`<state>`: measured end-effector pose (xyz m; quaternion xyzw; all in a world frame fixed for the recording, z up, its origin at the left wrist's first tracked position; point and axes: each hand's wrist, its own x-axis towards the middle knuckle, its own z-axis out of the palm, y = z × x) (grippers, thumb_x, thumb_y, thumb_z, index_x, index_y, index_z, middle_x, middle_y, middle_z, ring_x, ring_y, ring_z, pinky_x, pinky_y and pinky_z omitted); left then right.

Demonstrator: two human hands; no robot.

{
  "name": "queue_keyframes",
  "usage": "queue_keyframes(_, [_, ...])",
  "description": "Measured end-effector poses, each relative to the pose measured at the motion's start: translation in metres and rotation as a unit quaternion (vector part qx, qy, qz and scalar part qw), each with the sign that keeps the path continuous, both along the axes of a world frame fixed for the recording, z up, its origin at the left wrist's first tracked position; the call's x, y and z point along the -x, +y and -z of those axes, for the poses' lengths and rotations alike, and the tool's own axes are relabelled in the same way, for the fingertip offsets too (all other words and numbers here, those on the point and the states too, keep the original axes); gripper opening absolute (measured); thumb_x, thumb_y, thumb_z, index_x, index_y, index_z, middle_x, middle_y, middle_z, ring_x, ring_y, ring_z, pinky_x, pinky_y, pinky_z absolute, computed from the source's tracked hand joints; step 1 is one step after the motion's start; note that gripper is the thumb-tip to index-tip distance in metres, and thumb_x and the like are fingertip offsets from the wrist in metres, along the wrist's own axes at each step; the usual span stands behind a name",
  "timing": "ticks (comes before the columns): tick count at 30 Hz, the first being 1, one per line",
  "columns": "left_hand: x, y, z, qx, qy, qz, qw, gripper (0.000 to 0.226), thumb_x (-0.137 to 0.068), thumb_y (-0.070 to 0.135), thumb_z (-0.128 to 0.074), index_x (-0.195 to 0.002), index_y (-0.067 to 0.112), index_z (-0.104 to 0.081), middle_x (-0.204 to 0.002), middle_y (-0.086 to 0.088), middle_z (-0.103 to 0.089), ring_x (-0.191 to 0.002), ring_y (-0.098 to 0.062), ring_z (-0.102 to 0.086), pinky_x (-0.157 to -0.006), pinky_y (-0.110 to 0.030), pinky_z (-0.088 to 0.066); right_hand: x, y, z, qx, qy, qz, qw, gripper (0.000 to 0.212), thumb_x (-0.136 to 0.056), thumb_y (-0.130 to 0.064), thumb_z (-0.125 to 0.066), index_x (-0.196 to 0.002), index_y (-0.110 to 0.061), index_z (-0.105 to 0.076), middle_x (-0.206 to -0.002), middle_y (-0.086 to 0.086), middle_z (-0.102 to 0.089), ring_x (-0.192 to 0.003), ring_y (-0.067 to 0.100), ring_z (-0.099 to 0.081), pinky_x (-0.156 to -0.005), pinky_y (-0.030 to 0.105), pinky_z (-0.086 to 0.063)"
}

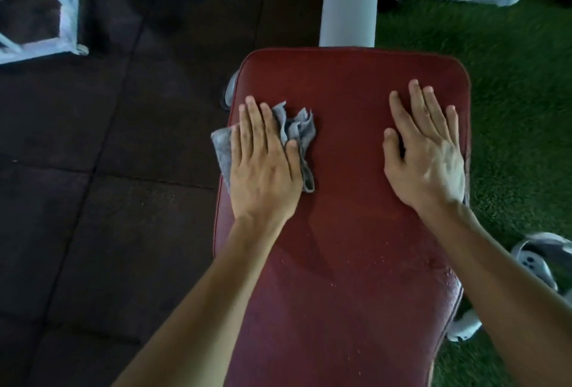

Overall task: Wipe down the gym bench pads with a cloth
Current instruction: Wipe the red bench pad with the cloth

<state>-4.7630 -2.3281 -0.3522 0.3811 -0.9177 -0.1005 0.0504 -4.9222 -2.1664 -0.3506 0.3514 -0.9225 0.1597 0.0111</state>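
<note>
A dark red bench pad fills the middle of the view, running from the bottom edge up to its rounded far end. My left hand lies flat on a crumpled grey cloth near the pad's left edge, fingers straight, pressing it down. Part of the cloth hangs over that left edge. My right hand rests flat on the bare pad near its right edge, fingers spread and holding nothing.
A white metal post rises beyond the pad's far end. Dark rubber floor tiles lie to the left, green turf to the right. A white frame stands top left. White bench parts show at the right.
</note>
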Motion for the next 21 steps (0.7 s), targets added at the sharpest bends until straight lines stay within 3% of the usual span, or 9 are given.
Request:
queue_keyframes(3, [0.003, 0.05, -0.004, -0.031, -0.015, 0.011, 0.999, 0.066, -0.109, 0.039, -0.015, -0.162, 0.003, 0.002, -0.171, -0.016, 0.008, -0.159, -0.024, 0.01, -0.13, -0.039, 0.003, -0.001, 0.003, 0.0, -0.026, -0.006, -0.018, 0.999, 0.057, -0.108, -0.034, -0.033, -0.162, -0.02, -0.02, -0.172, 0.005, -0.006, -0.158, 0.02, 0.0, -0.128, 0.045, 0.001])
queue_keyframes(6, [0.035, 0.08, -0.001, -0.032, -0.01, 0.12, 0.992, 0.065, -0.109, 0.04, -0.011, -0.161, 0.003, 0.003, -0.17, -0.016, 0.009, -0.158, -0.024, 0.011, -0.13, -0.04, 0.003, 0.004, 0.013, -0.001, -0.01, -0.018, -0.047, 0.999, 0.058, -0.106, -0.034, -0.026, -0.162, -0.019, -0.022, -0.171, 0.004, -0.008, -0.158, 0.018, -0.002, -0.128, 0.041, 0.0])
queue_keyframes(9, [0.063, 0.057, -0.001, -0.026, -0.002, 0.223, 0.974, 0.065, -0.11, 0.04, -0.012, -0.162, 0.003, 0.0, -0.171, -0.014, 0.006, -0.159, -0.023, 0.008, -0.13, -0.042, -0.002, 0.008, 0.019, -0.001, 0.023, -0.029, -0.063, 0.997, 0.06, -0.1, -0.031, -0.023, -0.159, -0.019, -0.031, -0.17, 0.002, -0.015, -0.158, 0.017, -0.008, -0.128, 0.039, -0.003])
queue_keyframes(12, [0.047, 0.029, 0.0, -0.008, -0.022, 0.172, 0.985, 0.064, -0.11, 0.041, -0.011, -0.162, 0.007, 0.0, -0.171, -0.012, 0.008, -0.158, -0.022, 0.01, -0.129, -0.038, 0.005, 0.007, 0.019, 0.001, 0.042, -0.029, -0.056, 0.997, 0.052, -0.106, -0.025, -0.034, -0.157, -0.018, -0.036, -0.169, 0.001, -0.019, -0.157, 0.017, -0.01, -0.128, 0.036, -0.002])
queue_keyframes(15, [0.006, 0.035, 0.003, -0.001, -0.021, 0.036, 0.999, 0.065, -0.109, 0.04, -0.014, -0.163, 0.005, -0.004, -0.171, -0.016, 0.004, -0.159, -0.024, 0.006, -0.13, -0.039, 0.001, 0.007, 0.022, -0.001, 0.061, -0.06, -0.06, 0.995, 0.049, -0.107, -0.018, -0.04, -0.156, -0.016, -0.039, -0.168, 0.001, -0.023, -0.157, 0.014, -0.012, -0.126, 0.027, 0.001])
queue_keyframes(17, [-0.013, 0.064, 0.004, 0.005, -0.02, -0.005, 1.0, 0.066, -0.108, 0.039, -0.019, -0.162, 0.002, -0.008, -0.171, -0.018, -0.003, -0.159, -0.026, -0.001, -0.13, -0.039, -0.003, 0.007, 0.032, -0.003, 0.083, -0.079, -0.057, 0.992, 0.048, -0.106, -0.014, -0.042, -0.154, -0.013, -0.042, -0.166, 0.002, -0.029, -0.156, 0.013, -0.016, -0.125, 0.024, -0.003])
queue_keyframes(21, [-0.008, 0.132, 0.0, -0.011, -0.016, 0.093, 0.995, 0.069, -0.107, 0.041, -0.017, -0.161, 0.0, -0.012, -0.17, -0.019, -0.006, -0.159, -0.027, -0.004, -0.13, -0.042, -0.009, 0.0, 0.068, -0.005, 0.153, -0.108, -0.032, 0.982, 0.043, -0.104, -0.006, -0.046, -0.146, -0.004, -0.051, -0.159, 0.007, -0.041, -0.152, 0.017, -0.03, -0.123, 0.02, -0.019])
